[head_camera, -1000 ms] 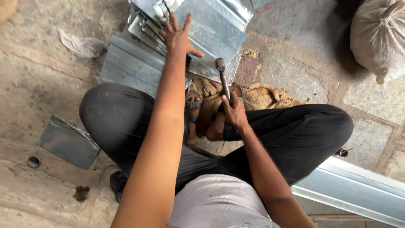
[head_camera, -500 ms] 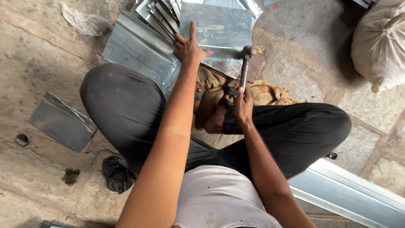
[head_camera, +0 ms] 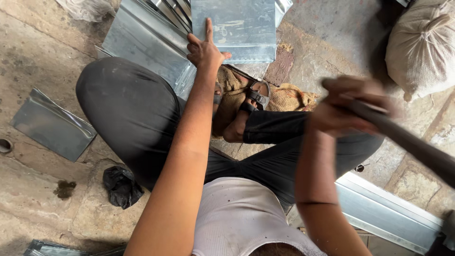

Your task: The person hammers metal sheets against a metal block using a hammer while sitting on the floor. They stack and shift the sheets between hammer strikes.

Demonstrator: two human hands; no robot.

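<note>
Right hand [head_camera: 348, 106], right of centre, fingers wrapped tight around a dark hammer handle [head_camera: 403, 137]; both motion-blurred, handle runs down to the right edge of the frame, head not visible. Left hand [head_camera: 204, 50], upper centre, fingers spread, palm pressed flat on the near edge of a flat metal sheet [head_camera: 233, 29], gripping nothing. Sheet lies at top centre, its near edge straight, just above the person's sandalled foot [head_camera: 253, 97], which rests on burlap sacking [head_camera: 284, 97].

Edges: sheet's left side overlaps a stack of folded metal pieces [head_camera: 147, 40] fanning toward upper left; right side borders bare stone floor [head_camera: 332, 28], open room there up to a filled sack [head_camera: 422, 45] at upper right. Crossed legs in dark trousers [head_camera: 128, 114] fill the middle, closing space below the sheet.

Counts: one flat sheet under the hand; one loose bent metal piece [head_camera: 52, 125] at left, well apart; one long metal channel [head_camera: 388, 215] lower right; one sack; one black crumpled bag [head_camera: 121, 185] lower left; one small hole in the floor [head_camera: 4, 145] at left edge. Stack count unclear.
</note>
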